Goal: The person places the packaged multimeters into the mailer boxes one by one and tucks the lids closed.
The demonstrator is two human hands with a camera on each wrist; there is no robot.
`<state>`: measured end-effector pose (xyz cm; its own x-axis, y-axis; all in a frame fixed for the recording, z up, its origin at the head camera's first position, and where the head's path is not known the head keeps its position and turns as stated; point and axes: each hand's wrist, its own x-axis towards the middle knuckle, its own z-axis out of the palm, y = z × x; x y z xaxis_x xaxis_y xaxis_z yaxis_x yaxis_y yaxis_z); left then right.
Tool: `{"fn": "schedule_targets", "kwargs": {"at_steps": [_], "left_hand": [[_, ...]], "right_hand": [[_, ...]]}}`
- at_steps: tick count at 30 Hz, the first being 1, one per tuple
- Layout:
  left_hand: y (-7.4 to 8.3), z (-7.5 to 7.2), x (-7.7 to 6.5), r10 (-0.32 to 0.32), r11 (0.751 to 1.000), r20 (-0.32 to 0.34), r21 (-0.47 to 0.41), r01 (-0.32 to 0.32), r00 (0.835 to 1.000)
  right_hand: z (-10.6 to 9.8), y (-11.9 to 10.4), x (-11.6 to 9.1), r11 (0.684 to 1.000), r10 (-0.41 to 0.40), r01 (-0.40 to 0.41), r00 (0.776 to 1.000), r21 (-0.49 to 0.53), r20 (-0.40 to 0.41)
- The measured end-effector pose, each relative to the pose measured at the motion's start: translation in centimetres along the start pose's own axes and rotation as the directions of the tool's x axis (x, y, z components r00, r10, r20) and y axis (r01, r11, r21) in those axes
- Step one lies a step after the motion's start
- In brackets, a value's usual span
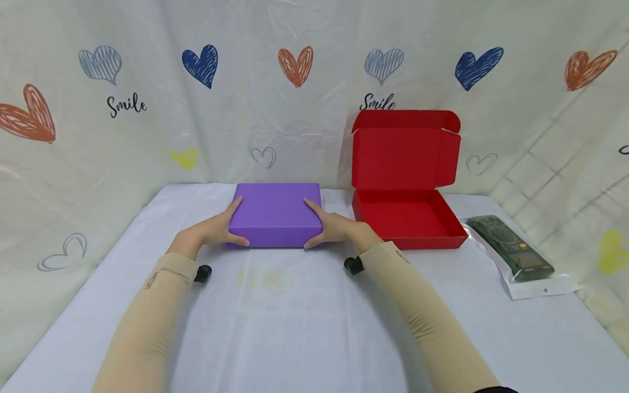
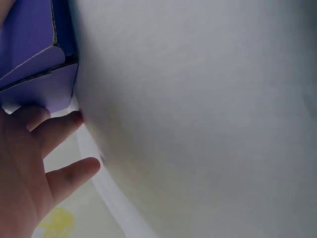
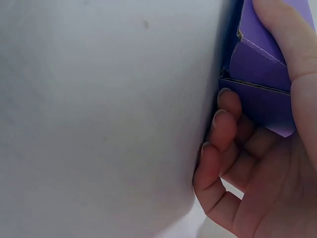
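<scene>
A closed purple cardboard box [image 1: 275, 204] lies on the white-covered table, its front face toward me. At its left end my left hand [image 1: 218, 226] grips it, with digits spread over the lid edge and the front corner. My right hand [image 1: 336, 226] grips the right end the same way. In the left wrist view, some fingers of the left hand [image 2: 29, 158] reach past the purple box's end [image 2: 44, 89], close over the cloth. The right wrist view has the right hand [image 3: 267, 173] with its fingers curled beside the purple box's end [image 3: 260, 104].
Right of the purple box stands a red box [image 1: 410, 243] with its lid raised against the patterned backdrop. Further right, a dark green multimeter [image 1: 511, 245] in clear plastic packaging lies on the table. The white tablecloth [image 1: 275, 327] spreads between my forearms.
</scene>
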<state>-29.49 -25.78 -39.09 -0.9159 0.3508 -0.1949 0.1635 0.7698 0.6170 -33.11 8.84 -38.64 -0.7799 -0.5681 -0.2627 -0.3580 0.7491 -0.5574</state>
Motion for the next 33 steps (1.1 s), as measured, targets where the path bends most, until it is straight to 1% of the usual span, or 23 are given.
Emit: {"fn": "schedule_targets", "kwargs": {"at_steps": [6, 13, 16, 22, 25, 30, 33], "left_hand": [[-0.13, -0.28, 0.22, 0.014, 1.000, 0.012, 0.002, -0.014, 1.000], [-0.26, -0.62, 0.48, 0.023, 0.999, -0.014, 0.033, -0.023, 1.000], [-0.39, -0.57, 0.55, 0.020, 0.999, -0.024, 0.049, -0.019, 1.000], [-0.37, -0.51, 0.75, 0.025, 0.998, -0.041, 0.053, -0.023, 0.999], [-0.34, -0.57, 0.73, 0.019, 0.998, -0.036, 0.053, -0.017, 0.999], [-0.35, -0.56, 0.81, 0.003, 0.999, -0.017, 0.041, -0.002, 1.000], [-0.36, -0.61, 0.89, 0.007, 0.999, -0.026, 0.051, -0.005, 1.000]], "right_hand": [[-0.02, -0.11, 0.03, 1.000, 0.001, -0.001, 1.000, -0.005, -0.015], [0.31, -0.26, 0.23, 1.000, -0.004, 0.004, 0.998, -0.010, -0.060], [0.54, -0.40, 0.20, 0.999, -0.005, 0.002, 0.997, -0.032, -0.074], [0.74, -0.45, 0.14, 0.998, -0.003, -0.004, 0.994, -0.062, -0.105], [0.70, -0.42, 0.17, 0.998, -0.012, 0.007, 0.996, -0.056, -0.094], [0.41, -0.30, 0.07, 0.999, -0.007, 0.005, 0.999, -0.043, -0.043], [0.28, -0.28, 0.03, 0.999, -0.017, 0.016, 0.999, -0.041, -0.034]]}}
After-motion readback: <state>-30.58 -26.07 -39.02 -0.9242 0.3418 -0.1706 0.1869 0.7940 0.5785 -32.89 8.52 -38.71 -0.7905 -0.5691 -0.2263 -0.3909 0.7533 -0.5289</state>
